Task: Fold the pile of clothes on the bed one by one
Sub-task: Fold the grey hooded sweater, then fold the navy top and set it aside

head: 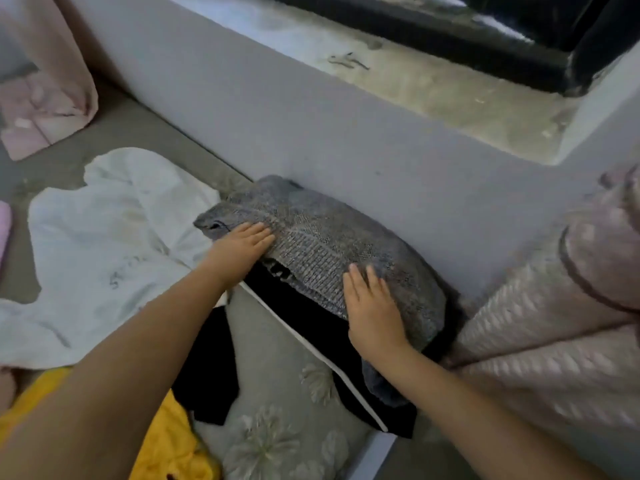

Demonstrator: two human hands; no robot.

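Head view. Bed (277, 403) with floral grey sheet, set against a grey wall (311, 133) under a window ledge. White garment (104, 237) lies unfolded at left. Folded grey sweater (329, 244) rests on a black garment (311, 327) by the wall; left hand (242, 247) and right hand (374, 313) press it flat, fingers straight, gripping nothing. Risk: the stack may slump if pressed unevenly.

i see a coarse, matt grey knit sweater (322, 244) over smooth black cloth (311, 327) with a white stripe. beside it lie a thin crumpled white garment (104, 237), fuzzy yellow fabric (173, 441), a quilted pink blanket (540, 341) and a matt painted wall (311, 126).
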